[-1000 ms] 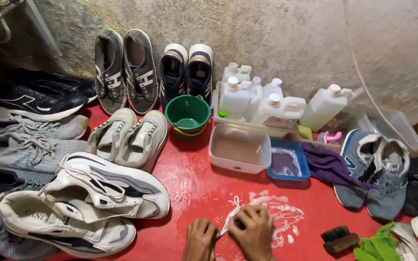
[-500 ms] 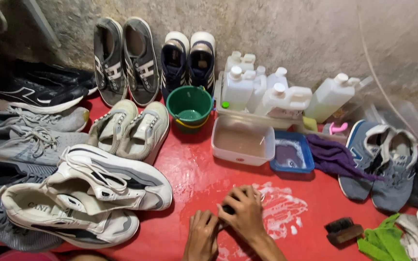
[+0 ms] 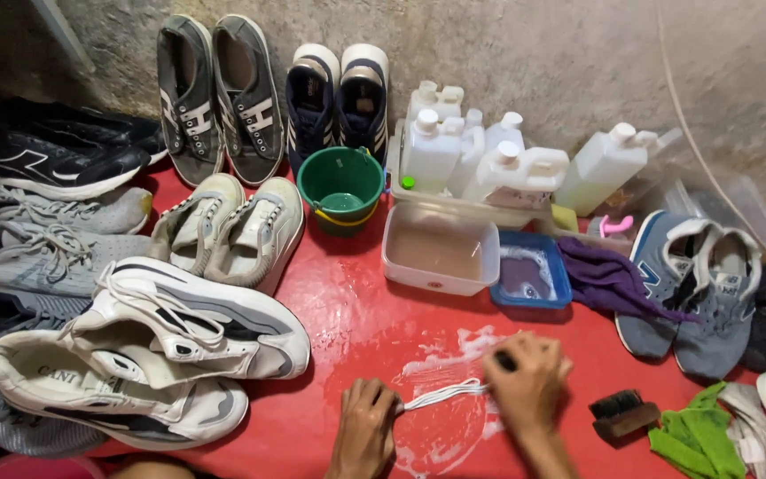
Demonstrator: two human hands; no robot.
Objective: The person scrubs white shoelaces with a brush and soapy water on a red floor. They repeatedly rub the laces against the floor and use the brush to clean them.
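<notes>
My left hand (image 3: 367, 424) pins one end of a white shoelace (image 3: 441, 396) against the red table (image 3: 356, 310). My right hand (image 3: 525, 383) is closed around a small dark brush and presses on the lace's other end. White soap foam (image 3: 436, 364) spreads over the table around the lace. A white tub of cloudy water (image 3: 441, 250) and a small blue tub of foamy water (image 3: 532, 270) stand just beyond my hands.
Several pairs of sneakers crowd the left, with a white pair (image 3: 148, 350) nearest. A green bucket (image 3: 341, 184) and white plastic bottles (image 3: 480, 164) stand by the wall. A purple cloth (image 3: 609, 279), grey-blue sneakers (image 3: 693, 284), a dark brush (image 3: 622, 412) and green cloth (image 3: 698, 439) lie right.
My right hand has slid to the right along the lace, stretching it out flat. My left hand stays on the lace's end. The view has tilted slightly.
</notes>
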